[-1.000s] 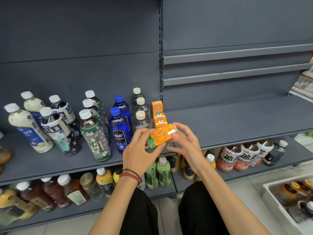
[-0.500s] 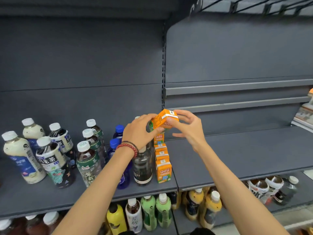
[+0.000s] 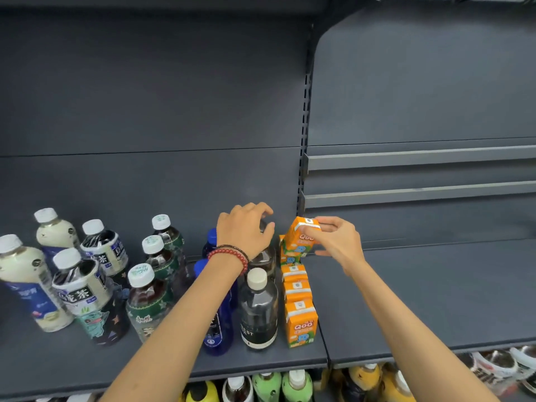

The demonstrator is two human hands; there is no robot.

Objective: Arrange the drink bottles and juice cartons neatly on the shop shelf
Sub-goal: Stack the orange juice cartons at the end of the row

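Observation:
My right hand (image 3: pixel 336 242) pinches a small orange juice carton (image 3: pixel 300 236) upright at the back of a row of several matching orange cartons (image 3: pixel 300 323) on the dark shelf (image 3: pixel 435 285). My left hand (image 3: pixel 246 230), with bead bracelets on the wrist, curls over the top of a clear dark-capped bottle (image 3: pixel 262 256) at the back of a bottle row. In front of it stands a clear bottle with a cream cap (image 3: pixel 258 309). Blue bottles (image 3: pixel 217 338) stand partly hidden behind my left forearm.
Green-labelled tea bottles (image 3: pixel 148 303), dark tea bottles with pale labels (image 3: pixel 84 297) and milky white bottles (image 3: pixel 26 285) fill the shelf's left part. The shelf to the right of the cartons is bare. More bottles (image 3: pixel 295 384) stand on the shelf below.
The carton came down from in front of the back panel to the back of the carton row. My left hand let go of it and moved onto the rear clear bottle.

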